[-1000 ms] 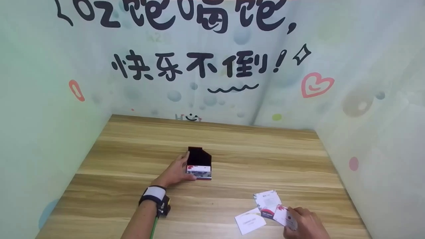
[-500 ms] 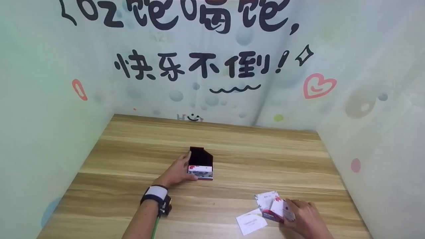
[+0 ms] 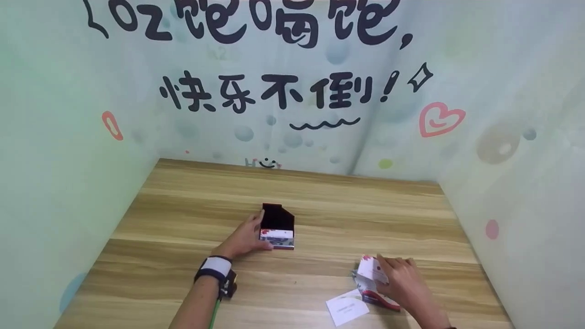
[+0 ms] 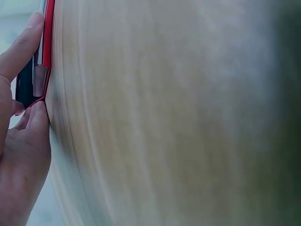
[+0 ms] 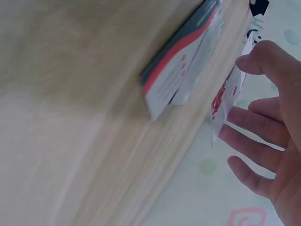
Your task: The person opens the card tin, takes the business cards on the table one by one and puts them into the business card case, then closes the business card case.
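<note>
My left hand (image 3: 244, 236) grips the left side of a business card holder (image 3: 278, 217), thumb at its front and fingers along the side. The holder is black inside, its outer edge (image 4: 47, 37) red in the left wrist view; white and dark cards (image 3: 276, 240) stand in it. At the right, my right hand (image 3: 404, 283) pinches a white business card (image 3: 370, 269) with red flowers between thumb and fingers, raised over the table in the right wrist view. Beneath lie overlapping cards (image 5: 175, 70) with a red and dark band, partly hidden by the hand in the head view.
Left of that pile a white card (image 3: 347, 308) lies flat on the wood-grain table (image 3: 210, 192). Printed cloth walls (image 3: 292, 141) bound the table at the back and both sides. A wrist strap (image 3: 215, 267) with a small black device and green cable sits on the left wrist.
My right hand has lifted the flowered card up and away from the pile, moving slightly forward and left. The left hand stays on the card holder. The head view has shifted a little.
</note>
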